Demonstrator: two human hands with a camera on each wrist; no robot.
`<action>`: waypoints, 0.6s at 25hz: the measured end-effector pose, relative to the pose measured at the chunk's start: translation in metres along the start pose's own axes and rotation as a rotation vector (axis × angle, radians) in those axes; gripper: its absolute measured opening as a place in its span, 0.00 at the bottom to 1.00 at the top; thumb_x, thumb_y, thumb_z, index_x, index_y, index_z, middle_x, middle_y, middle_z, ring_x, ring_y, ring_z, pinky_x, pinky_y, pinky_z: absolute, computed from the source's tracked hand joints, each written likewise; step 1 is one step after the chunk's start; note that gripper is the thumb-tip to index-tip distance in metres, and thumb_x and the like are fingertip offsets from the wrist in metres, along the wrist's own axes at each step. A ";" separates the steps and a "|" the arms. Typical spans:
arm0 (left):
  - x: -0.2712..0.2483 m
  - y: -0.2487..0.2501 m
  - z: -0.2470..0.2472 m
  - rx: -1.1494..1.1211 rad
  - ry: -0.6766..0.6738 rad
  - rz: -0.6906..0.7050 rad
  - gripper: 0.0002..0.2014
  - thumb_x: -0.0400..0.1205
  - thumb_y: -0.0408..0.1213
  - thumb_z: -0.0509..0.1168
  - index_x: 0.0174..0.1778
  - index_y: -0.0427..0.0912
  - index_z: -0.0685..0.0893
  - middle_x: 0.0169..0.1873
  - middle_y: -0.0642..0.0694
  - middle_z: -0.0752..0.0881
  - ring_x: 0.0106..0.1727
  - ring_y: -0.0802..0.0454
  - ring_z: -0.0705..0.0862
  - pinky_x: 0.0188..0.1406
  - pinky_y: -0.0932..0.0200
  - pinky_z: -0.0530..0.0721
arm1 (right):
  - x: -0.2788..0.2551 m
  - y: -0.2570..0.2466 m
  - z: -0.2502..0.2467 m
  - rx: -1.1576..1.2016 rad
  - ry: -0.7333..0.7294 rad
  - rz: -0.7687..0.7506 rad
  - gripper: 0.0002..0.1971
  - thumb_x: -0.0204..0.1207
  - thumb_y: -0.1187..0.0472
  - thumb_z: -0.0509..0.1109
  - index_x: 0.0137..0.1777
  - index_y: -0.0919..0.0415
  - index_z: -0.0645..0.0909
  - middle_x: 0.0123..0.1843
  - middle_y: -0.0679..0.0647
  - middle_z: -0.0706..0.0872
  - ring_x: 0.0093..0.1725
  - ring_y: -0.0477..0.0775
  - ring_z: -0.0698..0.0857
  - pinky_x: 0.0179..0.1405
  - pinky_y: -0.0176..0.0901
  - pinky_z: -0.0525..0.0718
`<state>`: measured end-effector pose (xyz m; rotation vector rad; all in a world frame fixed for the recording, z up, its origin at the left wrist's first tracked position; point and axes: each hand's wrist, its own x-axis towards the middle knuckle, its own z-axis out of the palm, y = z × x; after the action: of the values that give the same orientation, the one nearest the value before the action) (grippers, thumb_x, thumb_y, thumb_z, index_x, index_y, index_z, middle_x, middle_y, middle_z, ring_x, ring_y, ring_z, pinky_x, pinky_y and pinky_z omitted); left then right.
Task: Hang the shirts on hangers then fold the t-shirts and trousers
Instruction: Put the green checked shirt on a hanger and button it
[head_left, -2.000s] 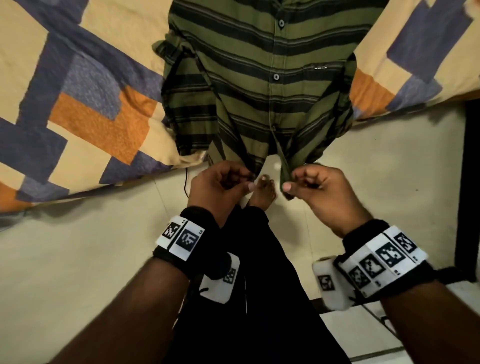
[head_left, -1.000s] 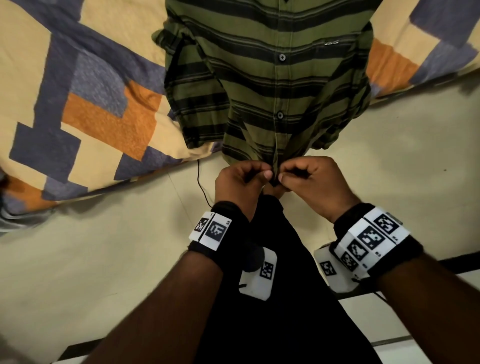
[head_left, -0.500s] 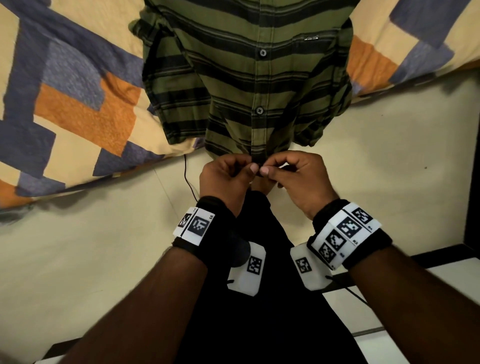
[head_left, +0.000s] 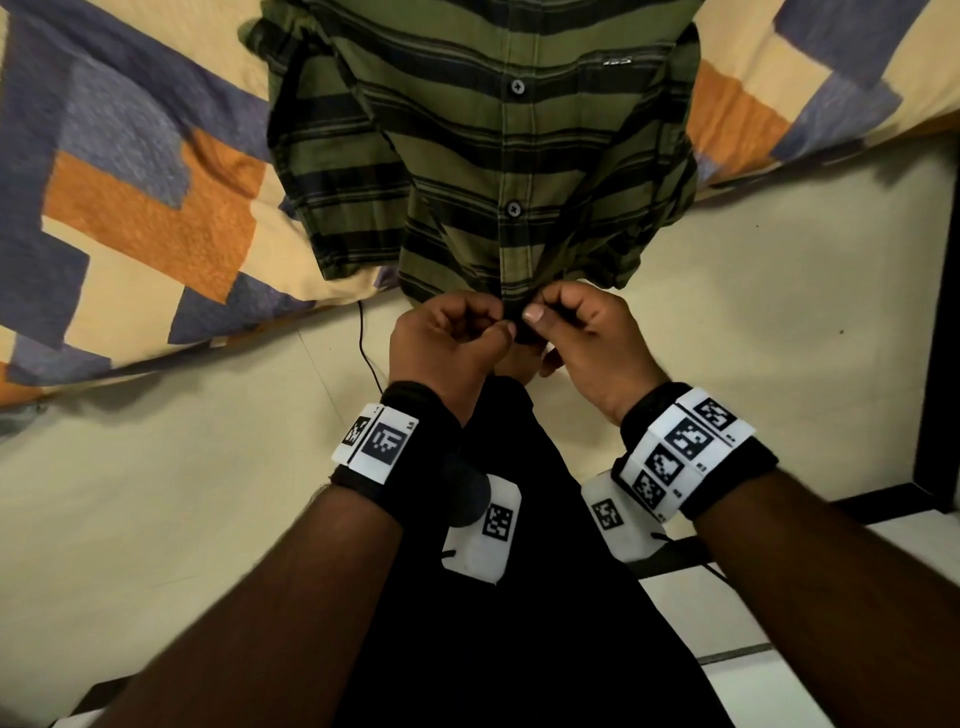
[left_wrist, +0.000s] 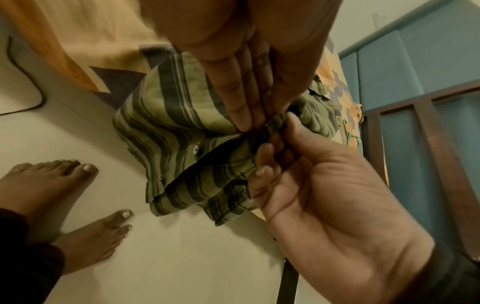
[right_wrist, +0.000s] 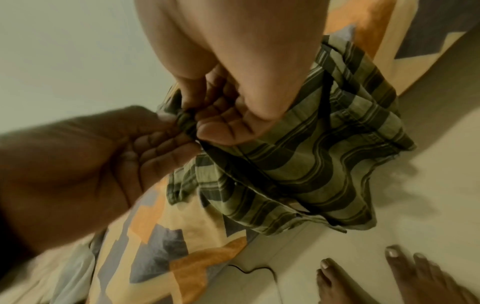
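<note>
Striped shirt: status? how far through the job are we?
Done: two upper buttons of the striped shirt look fastened as it lies over the bed edge. In hand: left hand and right hand both pinch the front edges together at the hem, apparently closing the lowest button. Left: no hanger is clearly visible, and no t-shirts or trousers to fold are in view.
</note>
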<state>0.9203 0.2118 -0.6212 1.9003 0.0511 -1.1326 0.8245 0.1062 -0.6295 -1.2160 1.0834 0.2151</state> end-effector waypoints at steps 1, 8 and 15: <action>0.000 0.000 -0.001 -0.057 -0.007 0.002 0.11 0.71 0.23 0.74 0.35 0.45 0.84 0.28 0.54 0.86 0.32 0.59 0.84 0.37 0.65 0.82 | 0.002 -0.001 -0.001 0.043 -0.044 0.019 0.09 0.81 0.67 0.66 0.41 0.56 0.81 0.32 0.45 0.84 0.32 0.41 0.82 0.29 0.37 0.81; 0.001 -0.009 -0.006 0.434 -0.229 0.153 0.21 0.67 0.52 0.66 0.53 0.45 0.79 0.42 0.56 0.82 0.48 0.52 0.83 0.50 0.62 0.76 | 0.009 0.010 -0.003 0.051 -0.096 -0.022 0.04 0.75 0.51 0.65 0.39 0.44 0.78 0.37 0.45 0.77 0.43 0.48 0.74 0.52 0.49 0.75; 0.008 -0.016 0.001 0.405 -0.206 0.303 0.05 0.73 0.34 0.73 0.43 0.39 0.86 0.36 0.55 0.82 0.42 0.57 0.81 0.48 0.53 0.80 | 0.015 0.001 0.001 -0.105 0.093 -0.223 0.05 0.83 0.59 0.56 0.45 0.50 0.69 0.37 0.42 0.71 0.34 0.33 0.71 0.38 0.26 0.70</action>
<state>0.9175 0.2180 -0.6381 2.0359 -0.6015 -1.1821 0.8323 0.1020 -0.6420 -1.4421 1.0171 0.0442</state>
